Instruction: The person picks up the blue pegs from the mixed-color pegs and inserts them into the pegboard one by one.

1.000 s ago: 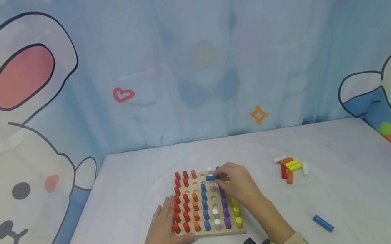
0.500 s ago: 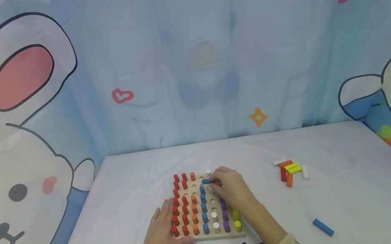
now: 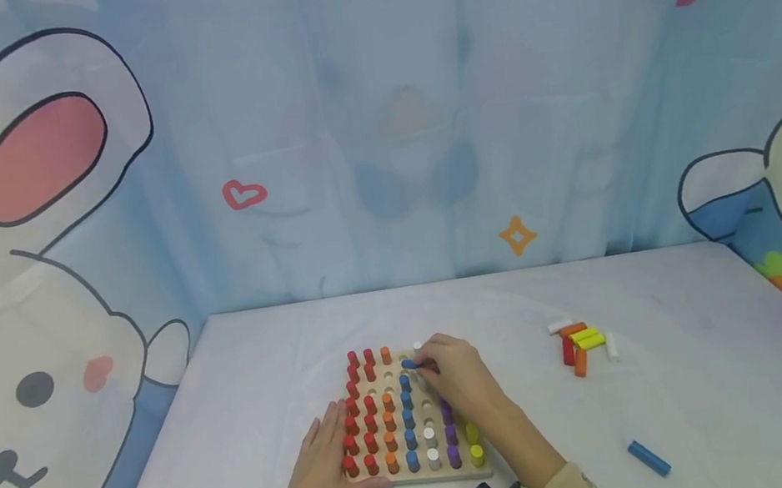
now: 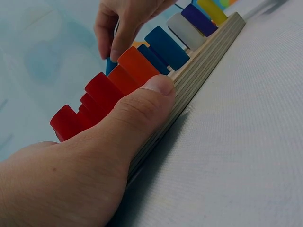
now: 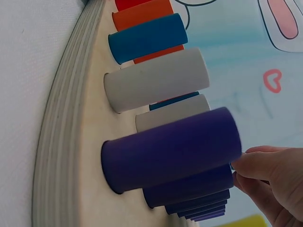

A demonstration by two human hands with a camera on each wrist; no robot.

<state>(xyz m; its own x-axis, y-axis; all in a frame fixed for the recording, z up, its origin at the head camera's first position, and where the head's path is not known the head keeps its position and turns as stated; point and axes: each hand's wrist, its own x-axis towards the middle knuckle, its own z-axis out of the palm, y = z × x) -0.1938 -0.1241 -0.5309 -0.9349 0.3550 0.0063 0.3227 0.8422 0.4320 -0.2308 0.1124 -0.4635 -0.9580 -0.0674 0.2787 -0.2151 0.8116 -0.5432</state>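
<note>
In the head view a wooden pegboard [image 3: 463,474] bears rows of upright pegs in red, orange, blue, white, purple and yellow. My left hand [image 3: 319,472] rests against its near left corner, fingers stretched along the left side. The left thumb [image 4: 142,106] lies along the front edge, beside the red and orange pegs. Over the far part of the board, my right hand [image 3: 459,373] pinches a blue peg [image 3: 409,364] between thumb and fingertips. That peg is tilted nearly flat, close above the holes behind the blue column. In the right wrist view, purple pegs [image 5: 170,151] partly cover the right fingertips.
Right of the board lies a loose pile of white, orange, red and yellow pegs [image 3: 587,337]. A single blue peg [image 3: 649,458] lies nearer on the white table [image 3: 712,364]. A patterned blue curtain [image 3: 549,85] hangs behind.
The right hand has moved the blue peg slightly left, from over the white column toward the blue column. The left hand has stayed at the board's corner.
</note>
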